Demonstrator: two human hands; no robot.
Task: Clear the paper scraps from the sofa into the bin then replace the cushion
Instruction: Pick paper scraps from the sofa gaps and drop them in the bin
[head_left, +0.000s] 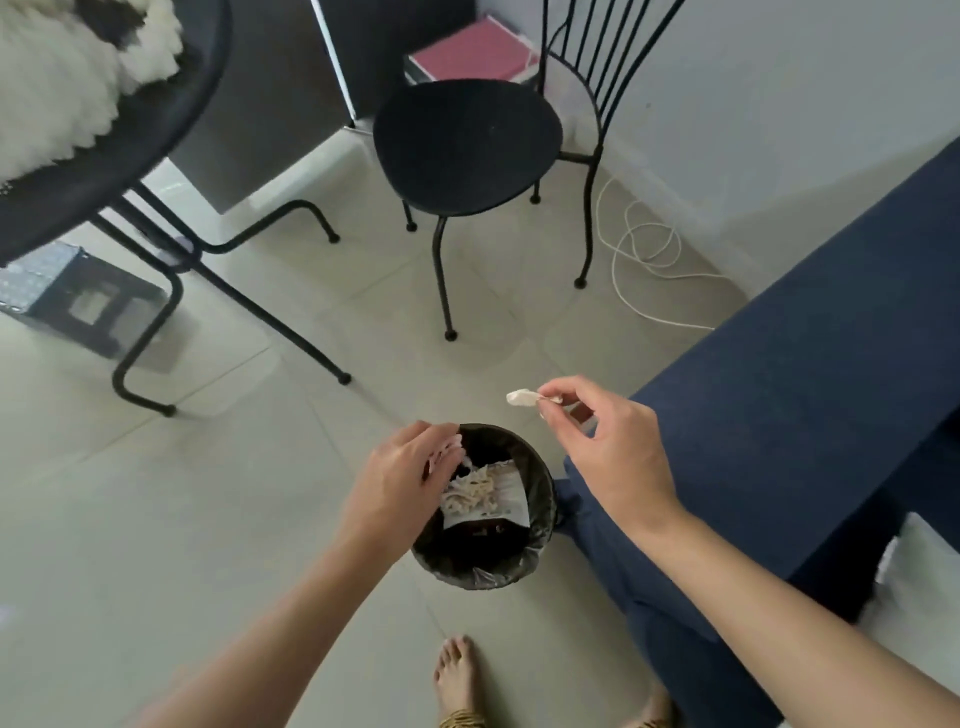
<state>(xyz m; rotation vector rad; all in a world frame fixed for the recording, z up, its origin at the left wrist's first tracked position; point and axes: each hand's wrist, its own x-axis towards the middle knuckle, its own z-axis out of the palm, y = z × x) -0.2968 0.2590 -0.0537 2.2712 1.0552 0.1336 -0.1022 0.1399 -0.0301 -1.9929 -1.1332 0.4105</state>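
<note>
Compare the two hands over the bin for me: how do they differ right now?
The left hand hangs palm down over the bin, fingers curled at its rim with nothing clearly held; the right hand pinches a small paper scrap. The left hand sits directly above the bin's opening, while the right hand is beyond the rim, toward the sofa. Both are bare and reach forward from the person.
</note>
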